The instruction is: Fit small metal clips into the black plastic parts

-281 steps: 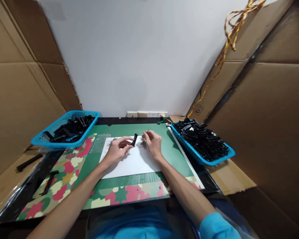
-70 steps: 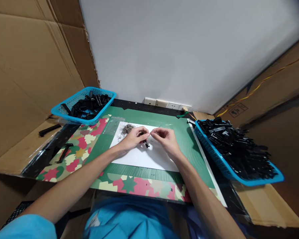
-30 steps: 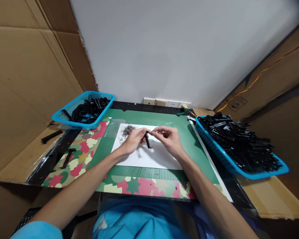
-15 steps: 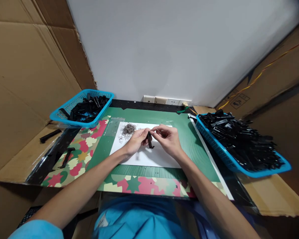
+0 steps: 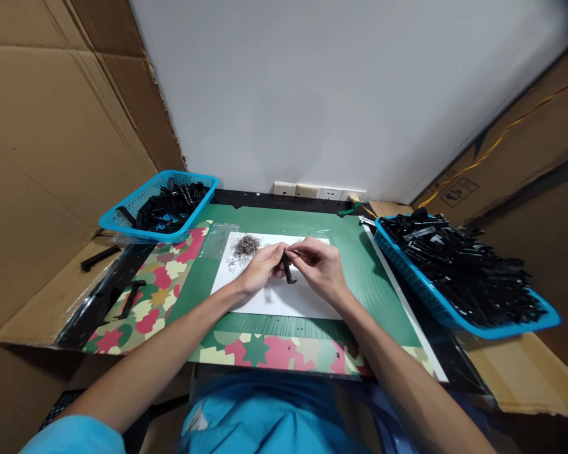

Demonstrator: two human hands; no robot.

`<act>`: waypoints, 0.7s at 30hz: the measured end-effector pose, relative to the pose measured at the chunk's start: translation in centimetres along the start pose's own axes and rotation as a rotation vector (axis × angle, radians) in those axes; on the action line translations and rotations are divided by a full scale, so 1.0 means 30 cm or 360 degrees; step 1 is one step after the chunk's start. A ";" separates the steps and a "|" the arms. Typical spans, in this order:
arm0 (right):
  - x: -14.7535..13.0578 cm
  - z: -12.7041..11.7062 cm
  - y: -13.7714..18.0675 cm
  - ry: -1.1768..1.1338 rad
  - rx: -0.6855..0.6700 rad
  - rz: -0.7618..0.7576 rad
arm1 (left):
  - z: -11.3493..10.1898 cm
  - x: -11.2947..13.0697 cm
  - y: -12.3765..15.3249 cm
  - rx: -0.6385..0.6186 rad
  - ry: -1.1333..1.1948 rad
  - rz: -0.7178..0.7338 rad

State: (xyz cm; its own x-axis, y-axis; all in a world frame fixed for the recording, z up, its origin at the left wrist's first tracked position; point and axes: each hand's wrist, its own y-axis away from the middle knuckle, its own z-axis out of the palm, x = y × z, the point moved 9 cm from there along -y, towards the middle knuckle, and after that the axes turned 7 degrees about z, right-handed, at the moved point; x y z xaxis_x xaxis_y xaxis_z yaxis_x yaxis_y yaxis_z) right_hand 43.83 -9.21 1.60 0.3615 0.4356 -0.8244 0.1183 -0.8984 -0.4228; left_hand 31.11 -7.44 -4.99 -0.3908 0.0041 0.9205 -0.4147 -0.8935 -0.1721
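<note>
holding: the left hand (image 5: 260, 270) has its grip clamped on a small black plastic bar (image 5: 288, 271), thumb and fingers closed round its upper part.
right hand: the right hand (image 5: 320, 270) has its grip pinched together at the bar's top end; whether it nips the bar itself or a tiny metal bit, i cannot tell.
place: the bar hangs just above the white paper sheet (image 5: 274, 301) on the green-matted tabletop (image 5: 355, 265), between both hands, near the heap of small grey metal bits (image 5: 247, 244).
handling: likely light, stiff and smooth enough to slip; a fingertip pinch on its flat sides near one end suits it.
axis: long axis near upright, slightly tilted; the lower end points down toward the paper and a little right.
around: a blue plastic basket of black parts on the left (image 5: 137, 234) and another on the right (image 5: 435, 310), both well apart from the hands.
</note>
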 end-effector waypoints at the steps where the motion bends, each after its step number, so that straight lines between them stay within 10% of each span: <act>1: 0.005 -0.009 -0.002 0.0000 0.0020 0.0038 | -0.003 0.006 -0.002 0.0002 -0.0015 0.0012; 13: 0.042 0.039 -0.009 -0.0417 -0.0307 0.0327 | -0.092 0.078 -0.023 0.0156 -0.0320 0.0270; 21: 0.137 -0.028 -0.022 -0.0192 0.0042 0.0502 | -0.035 0.220 0.039 0.0147 -0.1348 0.0745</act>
State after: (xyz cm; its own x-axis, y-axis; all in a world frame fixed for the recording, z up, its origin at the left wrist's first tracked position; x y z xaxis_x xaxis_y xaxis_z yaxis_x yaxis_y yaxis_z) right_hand 46.02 -6.87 -1.20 0.2643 0.1412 -0.9541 -0.0066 -0.9889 -0.1482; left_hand 27.19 -7.98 0.51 0.2363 -0.6528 0.7197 -0.2874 -0.7545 -0.5900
